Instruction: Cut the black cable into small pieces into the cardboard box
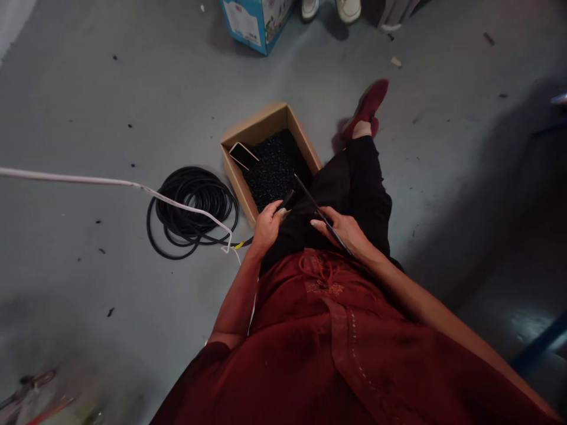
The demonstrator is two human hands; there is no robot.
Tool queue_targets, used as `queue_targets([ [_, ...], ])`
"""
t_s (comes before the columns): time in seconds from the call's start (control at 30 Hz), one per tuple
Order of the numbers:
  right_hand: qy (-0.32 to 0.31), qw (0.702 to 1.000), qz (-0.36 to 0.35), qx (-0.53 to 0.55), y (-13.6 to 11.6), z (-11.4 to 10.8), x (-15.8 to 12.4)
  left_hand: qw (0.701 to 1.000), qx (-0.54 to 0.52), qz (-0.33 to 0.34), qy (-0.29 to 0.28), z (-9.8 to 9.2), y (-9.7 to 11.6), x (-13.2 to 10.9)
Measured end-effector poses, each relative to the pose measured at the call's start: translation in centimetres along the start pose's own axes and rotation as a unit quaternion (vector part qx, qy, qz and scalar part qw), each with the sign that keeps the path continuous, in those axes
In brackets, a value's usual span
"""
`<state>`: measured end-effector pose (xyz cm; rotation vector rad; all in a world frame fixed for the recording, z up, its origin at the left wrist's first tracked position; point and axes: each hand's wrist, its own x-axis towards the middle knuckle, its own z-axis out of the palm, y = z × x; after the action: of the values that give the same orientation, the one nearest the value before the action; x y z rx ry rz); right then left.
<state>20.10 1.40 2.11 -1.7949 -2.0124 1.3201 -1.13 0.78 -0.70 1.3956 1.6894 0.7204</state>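
Note:
My left hand [267, 227] is closed round a short, thick black piece [287, 199] whose end sticks out past the thumb. From the coil, a black hose or cable runs towards that wrist; whether it joins this piece is hidden. Over my lap, my right hand [343, 229] grips a long, thin dark stick-like tool [308, 193], its tip pointing at the box; its exact kind is unclear. Just beyond both hands stands an open cardboard box [305, 136], holding many small black pieces [272, 168]. A phone-like dark slab with a pale edge [243, 155] leans inside.
A coil of black cable [195, 203] lies on the floor left of the box. A white cord [110, 182] stretches across it from the left. Farther off are a blue carton [243, 26] and another person's shoes [349, 9]. Dark scraps dot the grey floor.

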Motion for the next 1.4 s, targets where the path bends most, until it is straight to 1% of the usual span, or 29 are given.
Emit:
queue_targets([
  [0.2,-0.050,0.998,-0.009,-0.023,0.6,0.6,-1.0,1.000,-0.016,-0.003,0.003,0.1,0.3,-0.1],
  [0.3,-0.067,0.997,-0.023,-0.018,0.4,0.5,-0.9,1.000,-0.014,0.006,0.005,0.2,0.3,-0.1],
  [0.5,-0.083,0.995,-0.043,-0.025,-0.4,0.6,-0.5,0.999,-0.008,0.028,-0.016,0.2,0.4,-0.2],
  [0.73,-0.092,0.995,-0.035,-0.017,-0.6,0.7,-0.2,0.998,0.022,0.031,-0.054,0.1,0.5,-0.4],
  [0.97,-0.099,0.994,-0.036,-0.040,-1.0,0.8,0.0,0.995,0.036,0.053,-0.078,-0.1,0.2,-0.5],
  [1.2,-0.082,0.993,-0.045,-0.073,-1.0,1.3,0.0,0.995,0.023,0.055,-0.081,0.0,-0.1,-0.6],
  [1.3,-0.075,0.993,-0.048,-0.081,-0.8,1.6,0.0,0.996,0.019,0.042,-0.082,0.2,-0.3,-0.6],
  [1.4,-0.082,0.992,-0.037,-0.093,-0.5,1.9,0.2,0.996,0.009,0.028,-0.084,0.4,-0.5,-0.6],
])
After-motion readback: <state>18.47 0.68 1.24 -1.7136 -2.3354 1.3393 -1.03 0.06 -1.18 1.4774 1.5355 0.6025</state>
